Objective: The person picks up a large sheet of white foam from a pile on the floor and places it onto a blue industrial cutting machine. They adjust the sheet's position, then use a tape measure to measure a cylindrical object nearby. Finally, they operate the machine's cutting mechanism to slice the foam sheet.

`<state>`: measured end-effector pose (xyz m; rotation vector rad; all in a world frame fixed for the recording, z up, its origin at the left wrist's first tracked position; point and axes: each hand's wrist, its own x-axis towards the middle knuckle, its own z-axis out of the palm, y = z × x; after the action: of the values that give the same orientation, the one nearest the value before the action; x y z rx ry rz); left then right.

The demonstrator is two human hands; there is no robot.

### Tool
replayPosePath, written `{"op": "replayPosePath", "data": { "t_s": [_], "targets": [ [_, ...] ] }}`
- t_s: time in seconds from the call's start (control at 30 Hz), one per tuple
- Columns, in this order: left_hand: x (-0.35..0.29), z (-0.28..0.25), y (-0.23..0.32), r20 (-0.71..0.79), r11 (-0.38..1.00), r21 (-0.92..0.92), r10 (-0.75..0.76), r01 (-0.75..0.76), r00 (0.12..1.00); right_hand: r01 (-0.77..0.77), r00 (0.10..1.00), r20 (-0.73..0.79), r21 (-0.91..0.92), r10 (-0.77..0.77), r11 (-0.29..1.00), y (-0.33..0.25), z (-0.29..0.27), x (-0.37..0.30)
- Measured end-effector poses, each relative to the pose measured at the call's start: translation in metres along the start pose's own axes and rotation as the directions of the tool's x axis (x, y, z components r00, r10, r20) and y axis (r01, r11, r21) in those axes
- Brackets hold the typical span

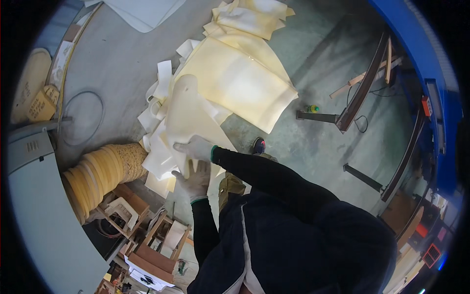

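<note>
A large cream sheet, thin and pliable-looking, has a rounded upper end with a small hole and stands up in front of me. My right hand, in a white glove with a green cuff, grips its left part, thumb reaching to the edge. Just below, my left hand, gloved alike, rests against the same sheet with fingers spread; parts of both hands' fingers are hidden. Behind it lie a heap of white curled offcuts and a pile of wide yellowish-cream sheets on the floor.
Stacked yellow curved pieces lie at left beside a grey-green cabinet. Wooden crates stand near my left arm. At right are metal legs of a blue machine and a small green bottle.
</note>
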<state>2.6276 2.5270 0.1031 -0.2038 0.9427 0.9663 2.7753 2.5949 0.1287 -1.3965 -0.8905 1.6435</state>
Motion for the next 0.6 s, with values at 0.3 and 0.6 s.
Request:
{"op": "replayPosePath", "data": {
  "t_s": [0.3, 0.6],
  "targets": [
    [-0.047, 0.143, 0.119, 0.323, 0.721, 0.274, 0.555, -0.637, 0.767, 0.302, 0.948, 0.166, -0.199, -0.272, 0.932, -0.060, -0.029, -0.017],
    [-0.097, 0.193, 0.108, 0.479, 0.267, 0.336, 0.777, -0.903, 0.408, 0.064, 0.996, -0.023, -0.462, -0.084, 0.885, 0.066, -0.101, -0.080]
  ]
}}
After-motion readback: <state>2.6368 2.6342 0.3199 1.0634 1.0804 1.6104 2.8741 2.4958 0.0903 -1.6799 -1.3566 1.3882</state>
